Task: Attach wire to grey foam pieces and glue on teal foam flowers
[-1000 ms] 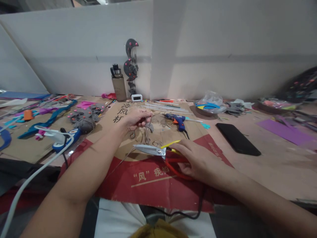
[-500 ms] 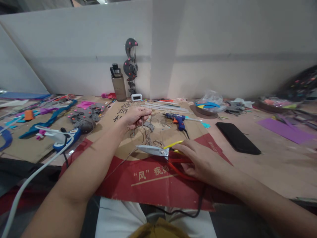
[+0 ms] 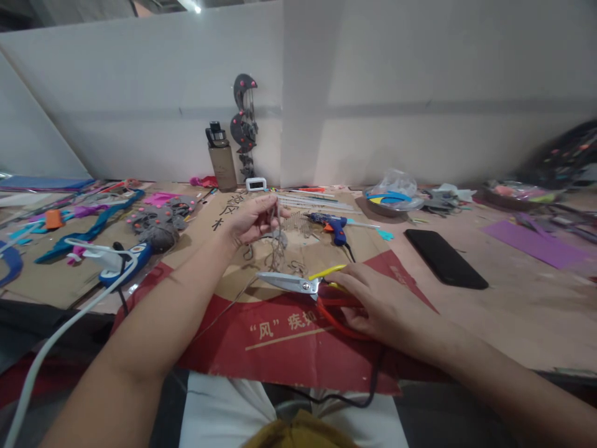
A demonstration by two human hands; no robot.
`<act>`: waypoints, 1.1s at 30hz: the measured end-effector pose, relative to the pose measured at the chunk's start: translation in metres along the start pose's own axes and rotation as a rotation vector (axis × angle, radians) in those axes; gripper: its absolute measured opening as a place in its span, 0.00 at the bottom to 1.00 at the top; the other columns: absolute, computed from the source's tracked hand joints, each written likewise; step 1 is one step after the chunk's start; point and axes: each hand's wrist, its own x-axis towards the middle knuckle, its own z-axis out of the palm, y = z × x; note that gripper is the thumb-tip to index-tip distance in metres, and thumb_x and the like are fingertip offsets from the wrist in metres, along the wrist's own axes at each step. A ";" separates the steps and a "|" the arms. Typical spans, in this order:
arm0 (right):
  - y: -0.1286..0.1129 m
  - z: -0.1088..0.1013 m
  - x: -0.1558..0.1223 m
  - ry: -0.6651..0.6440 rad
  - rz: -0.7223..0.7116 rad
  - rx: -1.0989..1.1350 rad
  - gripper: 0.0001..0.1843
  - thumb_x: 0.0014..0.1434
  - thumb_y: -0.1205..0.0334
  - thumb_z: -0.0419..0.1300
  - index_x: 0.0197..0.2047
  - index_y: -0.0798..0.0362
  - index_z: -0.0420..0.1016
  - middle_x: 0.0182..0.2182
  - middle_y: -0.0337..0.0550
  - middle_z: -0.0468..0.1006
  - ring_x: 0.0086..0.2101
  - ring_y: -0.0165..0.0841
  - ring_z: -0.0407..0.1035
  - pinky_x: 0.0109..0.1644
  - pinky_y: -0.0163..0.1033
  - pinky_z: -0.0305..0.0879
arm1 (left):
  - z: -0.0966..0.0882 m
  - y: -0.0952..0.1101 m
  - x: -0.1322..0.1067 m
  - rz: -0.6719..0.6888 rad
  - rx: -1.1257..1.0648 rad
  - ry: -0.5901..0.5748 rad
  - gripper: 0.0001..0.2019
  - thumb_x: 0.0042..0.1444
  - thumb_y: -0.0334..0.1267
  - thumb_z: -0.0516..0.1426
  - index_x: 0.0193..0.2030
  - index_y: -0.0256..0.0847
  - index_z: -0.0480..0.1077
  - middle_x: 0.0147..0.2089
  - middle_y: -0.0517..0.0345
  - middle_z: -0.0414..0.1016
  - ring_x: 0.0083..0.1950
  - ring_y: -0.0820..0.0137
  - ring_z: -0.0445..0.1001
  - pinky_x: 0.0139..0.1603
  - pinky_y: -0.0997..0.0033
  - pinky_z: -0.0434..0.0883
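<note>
Grey yarn [image 3: 278, 246] hangs in loose tangled strands from my left hand [image 3: 255, 219], whose fingers pinch it above the cardboard. One strand trails down toward the front left. My right hand [image 3: 373, 302] rests low on the cardboard, wrapped round the red and yellow handles of a pair of scissors [image 3: 286, 282]. The silver blades point left, just below the hanging yarn, and look closed or nearly so. Under both hands lies a red and brown cardboard sheet [image 3: 298, 358] with printed characters.
A blue glue gun [image 3: 338, 230] lies behind the scissors, with a black phone [image 3: 445, 258] to its right. Farther back stand a bottle [image 3: 222, 163] and a small white clock [image 3: 255, 184]. At left are a grey yarn ball [image 3: 161, 236] and a blue power strip [image 3: 128, 264] with a white cable.
My left hand has risen slightly, lifting the yarn so that its strands hang longer and more bunched. The right hand and the scissors stay in nearly the same place.
</note>
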 end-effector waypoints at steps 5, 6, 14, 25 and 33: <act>0.000 0.000 -0.001 0.022 -0.001 0.014 0.27 0.48 0.74 0.55 0.53 0.53 0.68 0.45 0.51 0.74 0.41 0.39 0.71 0.43 0.42 0.70 | -0.006 0.019 -0.003 0.126 -0.313 0.139 0.11 0.65 0.37 0.51 0.32 0.36 0.65 0.19 0.67 0.63 0.15 0.84 0.62 0.14 0.88 0.55; 0.000 0.000 -0.001 0.027 -0.001 0.015 0.28 0.48 0.75 0.55 0.53 0.52 0.69 0.45 0.51 0.74 0.41 0.38 0.71 0.44 0.42 0.70 | -0.009 0.021 -0.003 0.150 -0.364 0.145 0.11 0.65 0.36 0.52 0.31 0.36 0.65 0.18 0.68 0.60 0.15 0.84 0.61 0.14 0.88 0.55; 0.000 0.001 -0.004 0.035 0.013 -0.002 0.26 0.48 0.74 0.56 0.52 0.51 0.69 0.44 0.50 0.74 0.42 0.38 0.71 0.43 0.42 0.70 | -0.014 0.023 -0.005 0.258 -0.494 0.215 0.13 0.65 0.36 0.51 0.29 0.37 0.65 0.16 0.71 0.53 0.13 0.84 0.54 0.14 0.83 0.53; 0.019 -0.006 -0.027 0.187 0.157 0.051 0.25 0.53 0.68 0.57 0.55 0.46 0.65 0.46 0.49 0.75 0.45 0.42 0.72 0.44 0.46 0.71 | 0.001 0.017 -0.005 0.160 -0.393 0.229 0.14 0.66 0.38 0.51 0.28 0.36 0.64 0.15 0.71 0.51 0.12 0.84 0.51 0.13 0.83 0.49; 0.037 -0.018 -0.048 0.298 0.536 0.117 0.19 0.57 0.56 0.59 0.52 0.49 0.67 0.38 0.49 0.77 0.33 0.39 0.73 0.34 0.42 0.69 | 0.003 0.014 -0.003 0.136 -0.386 0.200 0.17 0.68 0.37 0.45 0.28 0.35 0.64 0.15 0.70 0.51 0.12 0.84 0.51 0.13 0.83 0.48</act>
